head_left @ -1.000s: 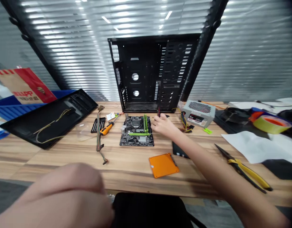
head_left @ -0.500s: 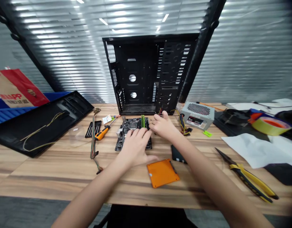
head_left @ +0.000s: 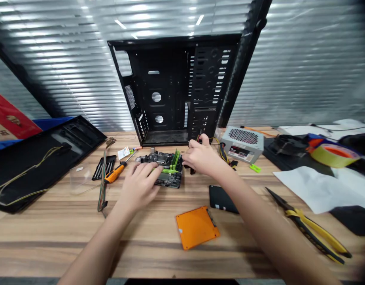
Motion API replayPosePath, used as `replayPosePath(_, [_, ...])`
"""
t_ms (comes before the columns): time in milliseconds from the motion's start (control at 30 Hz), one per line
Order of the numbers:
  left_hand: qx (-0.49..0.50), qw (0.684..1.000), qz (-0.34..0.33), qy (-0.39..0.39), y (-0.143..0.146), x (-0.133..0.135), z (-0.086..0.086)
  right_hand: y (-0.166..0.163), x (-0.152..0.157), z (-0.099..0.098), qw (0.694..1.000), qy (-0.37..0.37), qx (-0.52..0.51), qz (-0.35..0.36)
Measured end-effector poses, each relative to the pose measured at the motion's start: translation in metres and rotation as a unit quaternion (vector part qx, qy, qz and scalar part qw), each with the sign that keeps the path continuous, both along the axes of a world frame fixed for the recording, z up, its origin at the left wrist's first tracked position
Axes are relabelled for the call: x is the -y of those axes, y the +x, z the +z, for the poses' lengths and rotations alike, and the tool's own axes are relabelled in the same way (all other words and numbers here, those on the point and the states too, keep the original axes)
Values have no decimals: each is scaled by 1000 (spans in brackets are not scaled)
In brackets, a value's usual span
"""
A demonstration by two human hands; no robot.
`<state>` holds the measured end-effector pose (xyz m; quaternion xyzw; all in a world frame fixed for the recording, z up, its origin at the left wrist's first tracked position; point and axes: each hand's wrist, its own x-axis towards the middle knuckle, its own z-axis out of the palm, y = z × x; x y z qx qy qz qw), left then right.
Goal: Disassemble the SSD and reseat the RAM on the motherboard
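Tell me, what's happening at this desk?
A person has both hands on a motherboard lying on a wooden table. The left hand lies over its near left part and the right hand grips its right edge. An open black computer case stands just behind it. A power supply, a screwdriver and pliers lie around.

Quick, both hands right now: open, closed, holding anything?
Left hand: open, fingers laid flat on the motherboard at its near edge.
Right hand: fingers curled at the motherboard's right edge; a grip cannot be told.
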<state>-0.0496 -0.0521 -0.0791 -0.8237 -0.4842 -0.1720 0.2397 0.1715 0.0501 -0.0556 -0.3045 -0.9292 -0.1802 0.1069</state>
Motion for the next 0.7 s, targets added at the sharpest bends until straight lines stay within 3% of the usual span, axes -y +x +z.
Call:
replayPosePath(267, [3,991,-52,120,-22,-11,3,1,1,5,1000,5,-18,15])
replayPosePath(467, [15,987,-78,139,-28,-15,-2,3,3,10,1000,-10,-15,18])
replayPosePath(700, [-14,987,-67,147,-24,-12,1,-2,1,7,997,-32,0,72])
